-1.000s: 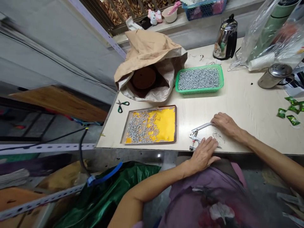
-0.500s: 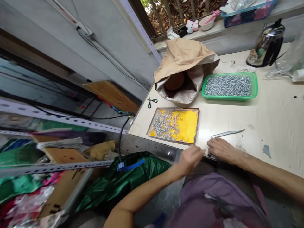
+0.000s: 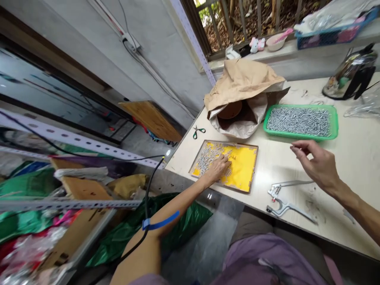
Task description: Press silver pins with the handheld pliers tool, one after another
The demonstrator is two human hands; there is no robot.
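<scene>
My left hand (image 3: 218,167) rests on the small metal pieces (image 3: 208,156) lying in a flat yellow-lined tray (image 3: 245,166) near the table's front edge; its fingers are curled among them. My right hand (image 3: 317,163) hovers over the pale table (image 3: 350,166), fingers loosely apart, holding nothing I can see. Silver hand pliers (image 3: 283,202) lie open on the table below the right hand, untouched.
A green basket (image 3: 299,136) full of metal pieces stands behind the right hand. A brown paper sack (image 3: 243,85) gapes at the back left, green scissors (image 3: 198,131) beside it. A steel kettle (image 3: 348,75) sits at the far right. Clutter and metal rails fill the left.
My left hand has left the pliers and reached left into the yellow tray. My right hand has let go of the pliers and lifted toward the green basket. The view has swung left.
</scene>
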